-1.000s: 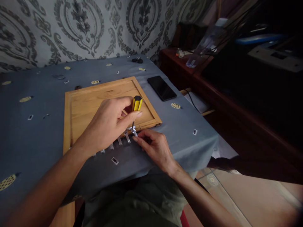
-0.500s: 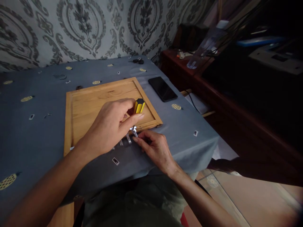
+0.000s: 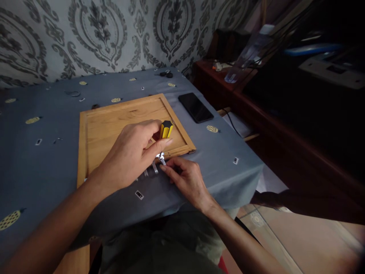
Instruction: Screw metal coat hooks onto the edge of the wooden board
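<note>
Head view: the left hand (image 3: 134, 148) has its fingers curled around one screwdriver (image 3: 166, 130), its yellow and black handle pointing up and its shaft reaching down towards the near edge of the wooden panel (image 3: 122, 117). There the right hand (image 3: 186, 175) pinches one small shiny metal hook (image 3: 162, 160) between thumb and forefinger. Three more hooks (image 3: 155, 168) show to the left of it, spaced along the same edge; the left hand hides part of that row, so the full count cannot be told. The panel, one in number, lies flat on the blue-grey tablecloth (image 3: 54, 160), a raised border around its sunken middle. Just beside its right side rests one black phone (image 3: 195, 107). One dark bunch (image 3: 166, 74), apparently keys, lies by the far edge of the cloth. On the dark red desk (image 3: 216, 82) is one clear bottle (image 3: 245, 57) with a white cap; whether it holds liquid cannot be told. One drawer-like space (image 3: 251, 137) beside the table holds a pale sheet (image 3: 242, 128) and a black cable (image 3: 231, 121)
</note>
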{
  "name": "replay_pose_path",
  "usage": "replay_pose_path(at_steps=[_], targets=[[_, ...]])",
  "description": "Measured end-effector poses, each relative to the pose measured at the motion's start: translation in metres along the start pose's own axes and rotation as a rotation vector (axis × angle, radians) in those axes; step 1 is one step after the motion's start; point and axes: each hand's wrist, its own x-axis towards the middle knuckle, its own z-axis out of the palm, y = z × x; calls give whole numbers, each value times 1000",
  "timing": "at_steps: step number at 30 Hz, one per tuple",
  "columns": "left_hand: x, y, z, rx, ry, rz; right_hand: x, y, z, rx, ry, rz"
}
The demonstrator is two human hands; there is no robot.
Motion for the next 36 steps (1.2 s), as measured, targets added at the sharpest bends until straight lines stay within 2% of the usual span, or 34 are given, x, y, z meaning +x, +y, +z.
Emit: replay_pose_path(at_steps=[3,10,17,22,26,32,36], targets=[[-1,-1,1,40,15,16,0,0,0,1,-7,3],[-5,-5,5,107,145,53,-1,0,0,-3,-14,10],[-2,3,11,-22,159,83,0,0,1,12,9,3],[5,11,17,38,150,109,0,0,1,10,18,3],[7,12,13,111,148,126,-1,-1,1,9,14,-14],[5,7,4,190,229,153,-1,-1,0,33,2,-9],[6,8,-1,178,182,151,-1,-1,0,31,7,0]])
